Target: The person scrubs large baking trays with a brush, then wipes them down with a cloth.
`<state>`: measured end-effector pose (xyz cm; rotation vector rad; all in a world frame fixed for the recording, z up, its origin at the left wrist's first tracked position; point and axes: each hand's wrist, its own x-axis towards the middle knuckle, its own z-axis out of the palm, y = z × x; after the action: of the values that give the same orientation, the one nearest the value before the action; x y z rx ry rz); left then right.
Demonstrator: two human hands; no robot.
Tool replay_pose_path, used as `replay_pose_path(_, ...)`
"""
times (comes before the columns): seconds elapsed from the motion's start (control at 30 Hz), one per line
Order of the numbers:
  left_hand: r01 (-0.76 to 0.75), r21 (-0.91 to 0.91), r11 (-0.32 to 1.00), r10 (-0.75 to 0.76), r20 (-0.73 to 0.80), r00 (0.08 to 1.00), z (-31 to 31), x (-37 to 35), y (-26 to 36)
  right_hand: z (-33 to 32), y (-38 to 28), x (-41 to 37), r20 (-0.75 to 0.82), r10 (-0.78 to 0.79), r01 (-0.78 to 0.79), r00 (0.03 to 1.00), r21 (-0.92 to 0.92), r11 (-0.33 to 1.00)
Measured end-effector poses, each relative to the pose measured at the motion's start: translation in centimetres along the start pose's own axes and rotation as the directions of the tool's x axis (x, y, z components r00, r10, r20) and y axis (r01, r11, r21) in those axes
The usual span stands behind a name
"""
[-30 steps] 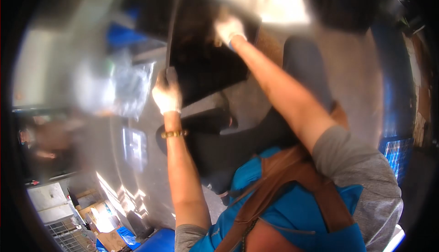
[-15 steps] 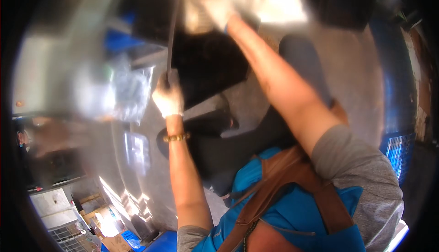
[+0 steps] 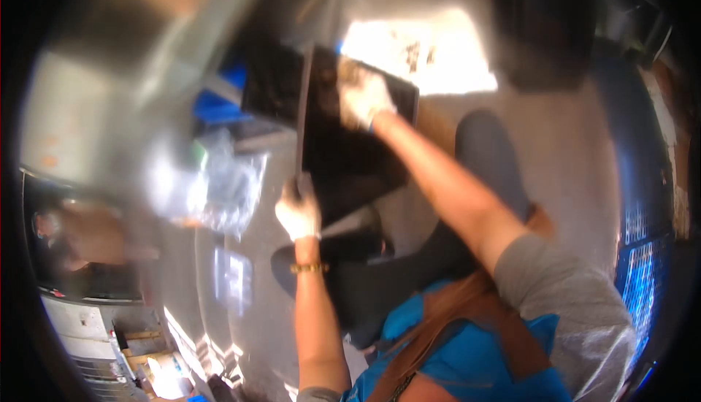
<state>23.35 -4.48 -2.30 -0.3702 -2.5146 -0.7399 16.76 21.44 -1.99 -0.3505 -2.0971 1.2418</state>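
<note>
My left hand (image 3: 299,213), in a pale glove with a beaded bracelet at the wrist, is closed on the near end of a long thin dark strip (image 3: 304,110). The strip runs along the edge of a dark panel (image 3: 350,154). My right hand (image 3: 367,100), also gloved, is over the upper part of that panel, pressed on something brownish that motion blur hides. Its fingers are smeared.
Clear plastic wrapping (image 3: 230,183) lies left of the panel, with a blue object (image 3: 223,99) above it. Cardboard boxes (image 3: 150,365) stand at the lower left. A blue mesh crate (image 3: 639,278) is at the right. Sunlight falls on the floor beyond the panel.
My right hand has come down and nearer, from the bright patch onto the dark panel. The whole view has shifted, with my left hand still on the strip.
</note>
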Motion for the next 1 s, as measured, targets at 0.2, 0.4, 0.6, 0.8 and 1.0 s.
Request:
replay_pose_path(0.2,-0.061,-0.011,0.998,0.061,-0.037,0.997,0.8,0.6,-2.1,2.6,-2.6,0.4,-0.059,0.032,-0.032,0.998,-0.001,0.999)
replay_pose_path(0.4,-0.066,-0.023,0.998,0.065,-0.015,0.998,1.1,1.3,0.4,2.3,9.2,0.1,-0.007,0.431,-0.430,0.903,-0.034,0.902)
replay_pose_path(0.6,0.079,0.131,0.988,-0.097,0.142,0.985,-0.2,2.1,0.6,1.1,6.6,-1.2,-0.013,0.270,-0.263,0.963,0.177,0.948)
replay_pose_path(0.8,0.335,0.029,0.942,-0.301,0.519,0.800,1.0,9.6,0.4,3.2,-0.8,-2.7,0.115,0.093,-0.121,0.989,0.268,0.956)
replay_pose_path(1.0,0.024,0.134,0.991,-0.042,0.132,0.990,4.9,12.0,4.5,7.4,-1.2,-2.6,-0.162,-0.034,0.052,0.986,0.107,0.993)
